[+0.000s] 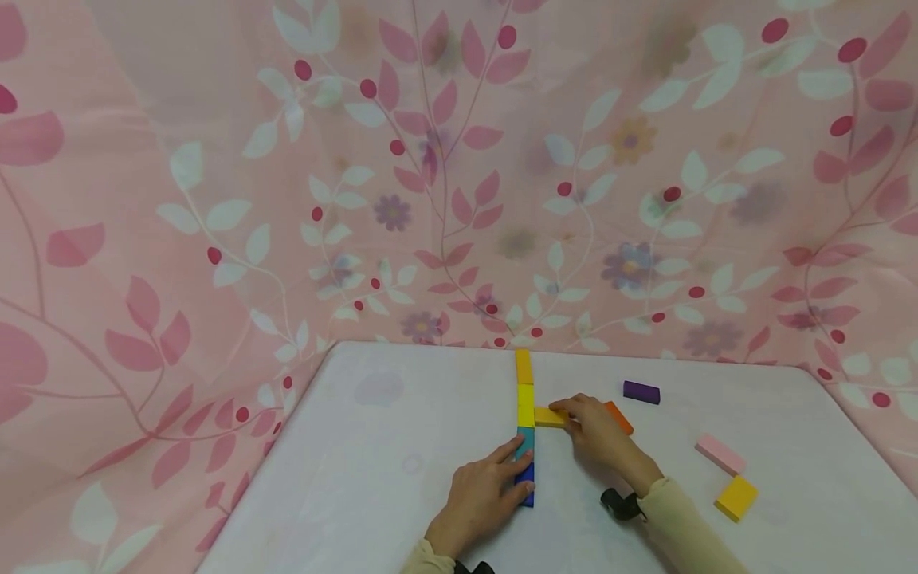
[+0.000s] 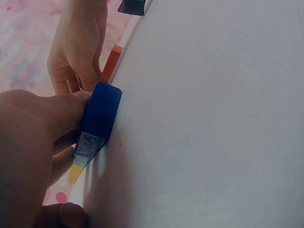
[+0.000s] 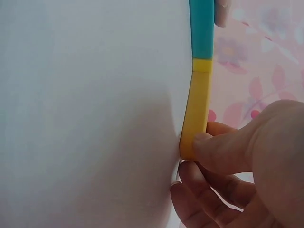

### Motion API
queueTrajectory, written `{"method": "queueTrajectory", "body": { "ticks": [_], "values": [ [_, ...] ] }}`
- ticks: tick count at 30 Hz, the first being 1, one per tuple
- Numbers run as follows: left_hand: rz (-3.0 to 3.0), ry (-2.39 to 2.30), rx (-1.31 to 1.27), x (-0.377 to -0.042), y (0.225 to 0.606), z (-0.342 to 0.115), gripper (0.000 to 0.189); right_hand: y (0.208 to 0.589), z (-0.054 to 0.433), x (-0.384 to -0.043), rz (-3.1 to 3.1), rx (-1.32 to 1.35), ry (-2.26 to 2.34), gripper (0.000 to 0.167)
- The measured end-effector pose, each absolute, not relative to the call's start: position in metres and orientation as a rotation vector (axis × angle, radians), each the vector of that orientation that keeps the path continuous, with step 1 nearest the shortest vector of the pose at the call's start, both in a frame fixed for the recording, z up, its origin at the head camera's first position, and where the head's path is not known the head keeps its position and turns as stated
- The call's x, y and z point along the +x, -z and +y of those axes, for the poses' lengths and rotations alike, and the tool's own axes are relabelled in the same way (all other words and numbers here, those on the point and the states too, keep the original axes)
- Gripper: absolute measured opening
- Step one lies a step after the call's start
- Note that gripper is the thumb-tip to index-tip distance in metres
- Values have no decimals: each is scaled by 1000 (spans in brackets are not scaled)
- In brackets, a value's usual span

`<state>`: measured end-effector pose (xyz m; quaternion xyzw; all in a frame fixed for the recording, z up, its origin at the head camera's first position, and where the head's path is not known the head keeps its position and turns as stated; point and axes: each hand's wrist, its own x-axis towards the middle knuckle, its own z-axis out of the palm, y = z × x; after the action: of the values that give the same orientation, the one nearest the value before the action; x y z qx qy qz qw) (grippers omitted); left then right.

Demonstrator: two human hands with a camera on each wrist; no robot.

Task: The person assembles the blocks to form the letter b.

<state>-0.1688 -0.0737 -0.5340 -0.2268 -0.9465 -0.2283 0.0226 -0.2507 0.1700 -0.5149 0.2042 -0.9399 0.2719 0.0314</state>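
Observation:
In the head view, a straight row of wooden blocks runs away from me: dark blue [image 1: 527,474] nearest, then teal [image 1: 527,437], yellow [image 1: 526,402] and an orange-yellow one [image 1: 524,367] at the far end. My left hand [image 1: 479,498] rests its fingertips on the teal and dark blue blocks, fingers stretched out. Thumb and fingers of my right hand [image 1: 601,434] pinch another yellow block [image 1: 549,417], which lies crosswise with its left end against the row's yellow block. In the right wrist view, the thumb presses the outer end of this held block [image 3: 196,104].
Right of the row lie an orange block [image 1: 618,418] close behind my right hand, a purple block [image 1: 641,392] farther back, a pink block [image 1: 720,454] and a loose yellow block [image 1: 736,498]. A flowered pink cloth [image 1: 445,239] hangs behind the white table [image 1: 373,446].

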Motion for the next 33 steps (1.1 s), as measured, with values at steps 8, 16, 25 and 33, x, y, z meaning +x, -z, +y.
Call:
{"method": "queueTrajectory", "body": {
  "ticks": [8, 16, 25, 33],
  "values": [
    [-2917, 710, -706, -168, 535, -73, 46, 513, 174, -253, -2914, 629, -888, 33],
    [-2933, 686, -695, -168, 534, -73, 46, 514, 180, -257, -2857, 498, -892, 35],
    [-2908, 702, -700, -168, 534, -74, 46, 512, 178, -256, -2827, 374, -955, 40],
    [-2918, 715, -700, -168, 536, -74, 46, 516, 177, -258, -2833, 255, -1007, 27]
  ]
}}
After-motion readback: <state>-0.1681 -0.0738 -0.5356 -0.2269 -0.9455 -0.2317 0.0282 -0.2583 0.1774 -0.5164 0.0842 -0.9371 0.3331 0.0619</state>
